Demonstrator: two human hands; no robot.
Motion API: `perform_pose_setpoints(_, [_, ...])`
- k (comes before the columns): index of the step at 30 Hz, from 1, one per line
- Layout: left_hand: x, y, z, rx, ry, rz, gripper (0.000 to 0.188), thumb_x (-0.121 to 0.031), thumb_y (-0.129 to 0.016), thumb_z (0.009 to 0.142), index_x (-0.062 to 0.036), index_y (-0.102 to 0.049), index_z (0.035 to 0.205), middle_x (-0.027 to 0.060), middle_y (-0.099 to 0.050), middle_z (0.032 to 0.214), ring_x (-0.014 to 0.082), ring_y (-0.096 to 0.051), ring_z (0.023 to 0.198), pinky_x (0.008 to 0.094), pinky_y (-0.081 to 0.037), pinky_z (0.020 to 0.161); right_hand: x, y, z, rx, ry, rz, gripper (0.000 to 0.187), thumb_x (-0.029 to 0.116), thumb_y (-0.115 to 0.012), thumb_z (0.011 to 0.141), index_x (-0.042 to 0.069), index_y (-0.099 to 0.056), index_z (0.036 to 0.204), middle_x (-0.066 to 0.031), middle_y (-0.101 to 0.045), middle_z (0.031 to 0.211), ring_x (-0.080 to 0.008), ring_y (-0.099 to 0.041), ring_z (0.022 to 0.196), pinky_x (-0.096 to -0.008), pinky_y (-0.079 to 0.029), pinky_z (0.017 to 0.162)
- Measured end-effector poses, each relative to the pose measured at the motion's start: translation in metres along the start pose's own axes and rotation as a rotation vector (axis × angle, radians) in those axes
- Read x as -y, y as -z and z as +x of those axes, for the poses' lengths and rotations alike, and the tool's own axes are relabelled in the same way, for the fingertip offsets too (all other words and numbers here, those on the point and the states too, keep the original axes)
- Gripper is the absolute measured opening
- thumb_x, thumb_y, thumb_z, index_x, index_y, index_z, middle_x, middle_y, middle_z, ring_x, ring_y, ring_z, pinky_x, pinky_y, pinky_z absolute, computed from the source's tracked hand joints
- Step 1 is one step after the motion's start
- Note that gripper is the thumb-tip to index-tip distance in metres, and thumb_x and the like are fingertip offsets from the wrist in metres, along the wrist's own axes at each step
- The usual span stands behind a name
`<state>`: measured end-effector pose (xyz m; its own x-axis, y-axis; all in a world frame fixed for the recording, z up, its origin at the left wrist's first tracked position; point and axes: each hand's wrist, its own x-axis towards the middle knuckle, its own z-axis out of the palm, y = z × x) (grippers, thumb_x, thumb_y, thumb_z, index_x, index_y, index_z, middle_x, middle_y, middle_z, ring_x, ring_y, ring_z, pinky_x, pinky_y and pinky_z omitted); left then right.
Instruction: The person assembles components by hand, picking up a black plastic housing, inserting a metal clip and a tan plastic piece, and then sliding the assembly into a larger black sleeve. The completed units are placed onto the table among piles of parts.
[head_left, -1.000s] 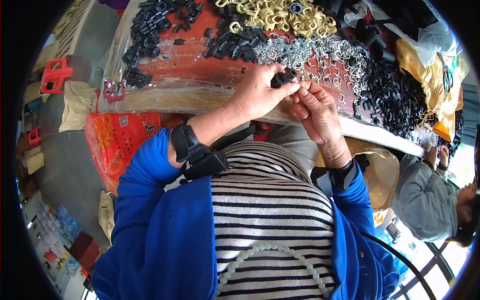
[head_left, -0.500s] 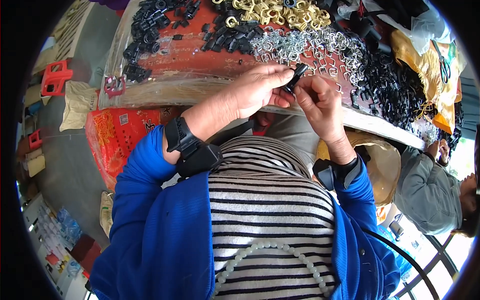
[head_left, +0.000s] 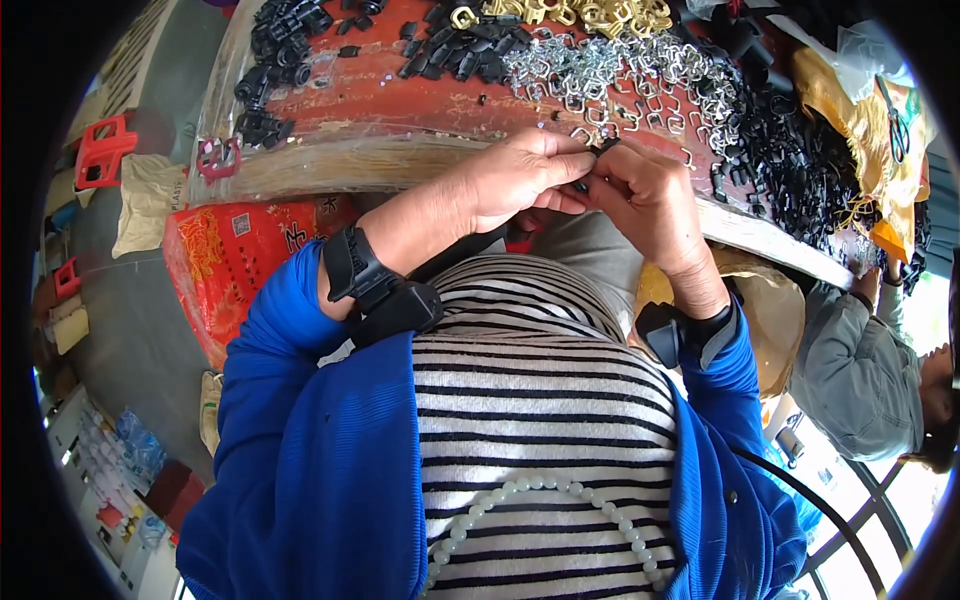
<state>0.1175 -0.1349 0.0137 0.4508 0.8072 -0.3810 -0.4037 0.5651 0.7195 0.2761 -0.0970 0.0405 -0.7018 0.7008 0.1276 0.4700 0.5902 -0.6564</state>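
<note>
Both my hands meet over the near edge of the red-topped table (head_left: 420, 105). My left hand (head_left: 525, 172) pinches a small black plastic part (head_left: 604, 147) between thumb and fingers. From the other side my right hand (head_left: 648, 195) closes on the same part, its fingers curled and thumb pressed in. Most of the part is hidden by the fingers, so its full shape does not show. Just beyond the hands lie bent silver metal clips (head_left: 590, 75), with small black plastic pieces (head_left: 465, 55) to their left.
Gold-coloured rings (head_left: 600, 15) are heaped at the back. Black fittings (head_left: 285, 50) lie far left, more black pieces (head_left: 790, 150) at right. Scissors (head_left: 895, 135) rest on a yellow sack (head_left: 835, 95). A red bag (head_left: 215, 285) hangs at left; another person (head_left: 855, 370) sits at right.
My right hand has moved in and curled over the black part, which showed more of its length before. The left hand keeps its hold. The view has shifted slightly.
</note>
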Motion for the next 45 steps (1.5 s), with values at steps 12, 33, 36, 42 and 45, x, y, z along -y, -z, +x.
perform_pose_setpoints(12, [-0.01,0.024,0.023,0.034,0.087,-0.187,0.026,-0.017,-0.043,0.084,0.0011,-0.045,0.103,0.0099,-0.054,0.092,0.0194,-0.054,0.086,0.025,-0.045,0.073,-0.058,0.003,0.017,-0.178,-0.158,0.296,0.016,0.005,-0.058,0.066,0.003,-0.053,0.081,-0.0074,-0.049,0.068,-0.0165,-0.05,0.056,-0.0255,-0.041,0.053])
perform_pose_setpoints(33, [0.0,0.004,0.002,-0.086,-0.09,-0.282,0.021,-0.016,-0.043,0.084,-0.0013,-0.05,0.096,0.0095,-0.055,0.091,0.0188,-0.055,0.084,0.0278,-0.045,0.074,-0.081,0.002,0.003,-0.314,-0.341,0.38,0.01,0.009,-0.051,0.078,0.0,-0.049,0.081,-0.0038,-0.05,0.063,-0.01,-0.044,0.05,-0.022,-0.038,0.048])
perform_pose_setpoints(36, [-0.001,0.002,0.018,-0.122,-0.141,-0.315,0.02,-0.016,-0.044,0.083,-0.0019,-0.051,0.095,0.009,-0.055,0.092,0.018,-0.054,0.085,0.0291,-0.044,0.077,-0.063,-0.003,0.008,-0.329,-0.404,0.665,0.008,0.008,-0.05,0.08,0.0,-0.05,0.082,-0.0008,-0.05,0.062,-0.006,-0.043,0.05,-0.018,-0.036,0.047])
perform_pose_setpoints(42, [-0.007,-0.002,0.038,-0.166,-0.227,-0.349,0.018,-0.015,-0.045,0.082,-0.0025,-0.052,0.093,0.0082,-0.054,0.094,0.0176,-0.052,0.089,0.0308,-0.041,0.081,-0.05,-0.013,0.015,-0.34,-0.333,0.748,0.009,0.007,-0.048,0.081,-0.001,-0.051,0.084,0.0,-0.05,0.063,-0.0051,-0.044,0.051,-0.0165,-0.036,0.048])
perform_pose_setpoints(45, [-0.006,0.008,0.046,-0.105,-0.246,-0.38,0.018,-0.015,-0.045,0.082,-0.0026,-0.052,0.093,0.0086,-0.054,0.096,0.0177,-0.051,0.091,0.0316,-0.04,0.082,-0.05,-0.01,0.017,-0.316,-0.372,0.765,0.009,0.008,-0.048,0.081,0.0,-0.05,0.084,-0.0011,-0.051,0.064,-0.0056,-0.045,0.05,-0.0168,-0.036,0.047])
